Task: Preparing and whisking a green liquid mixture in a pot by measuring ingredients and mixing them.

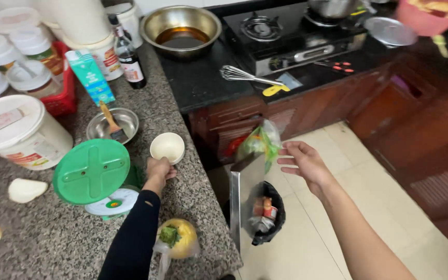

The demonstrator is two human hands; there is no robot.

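Note:
My left hand (159, 169), in a black sleeve, grips the near side of a small white bowl (168, 147) that stands on the speckled granite counter (53, 238). My right hand (305, 164) is stretched out over the floor with its fingers apart and nothing in them. Just left of its fingertips a crumpled clear and green plastic bag (259, 142) is in the air, above a steel pedal bin (268, 212) with a black liner and rubbish inside. The bin's lid (245, 194) stands raised.
A green round lid (91, 171) rests on a kitchen scale (113, 202). Nearby are a small steel bowl with a brush (112, 124), a large steel bowl of dark liquid (181, 31), a whisk (245, 77), a gas stove (286, 36), white tubs (16, 132) and a bagged yellow fruit (178, 238).

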